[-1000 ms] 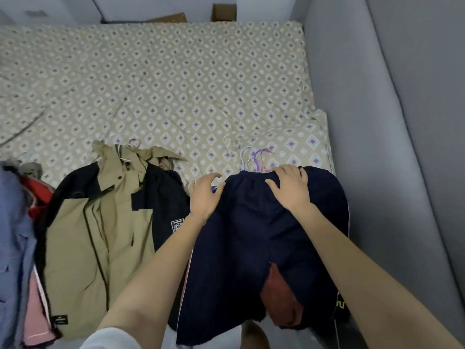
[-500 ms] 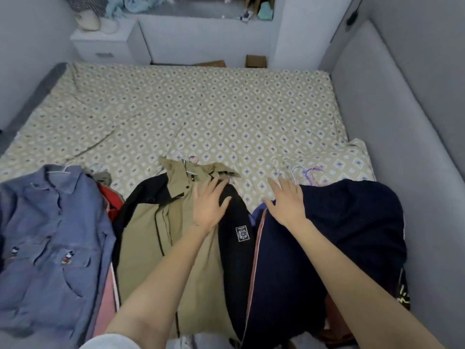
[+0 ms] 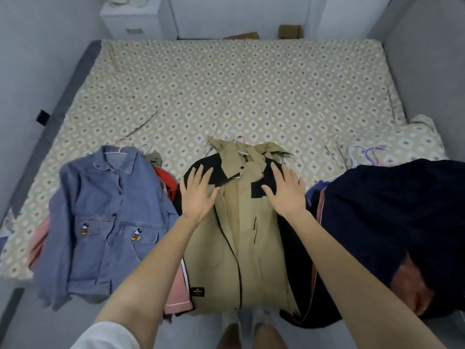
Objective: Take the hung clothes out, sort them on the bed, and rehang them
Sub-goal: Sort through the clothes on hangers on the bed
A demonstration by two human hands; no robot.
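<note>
Clothes (image 3: 226,268) lie in three piles along the near edge of the bed (image 3: 251,79), their hems hanging over it. On the left, a denim shirt (image 3: 100,217) is on top with a hanger (image 3: 114,152) in its collar. Under it, a red piece (image 3: 163,176) and a pink piece (image 3: 177,290) show only as edges.

In the middle lies a tan jacket (image 3: 241,248) with black shoulders, and a hook (image 3: 239,139) pokes out just past its collar. The left hand (image 3: 198,195) and right hand (image 3: 286,195) rest flat on the jacket, one on each shoulder. Their fingers are straight and spread and grip nothing.

On the right, a navy garment (image 3: 390,222) covers its pile and is cut off by the frame edge. I cannot tell what kind of garment it is, and a reddish patch at its lower end is blurred. Purple hangers (image 3: 372,152) stick out behind it, against a pillow (image 3: 402,139).

Past the far end of the bed stands a cardboard box (image 3: 289,31) whose inside is hidden. Beside it is a white cabinet (image 3: 130,18) with a drawer; the things on top of it are cut off.
</note>
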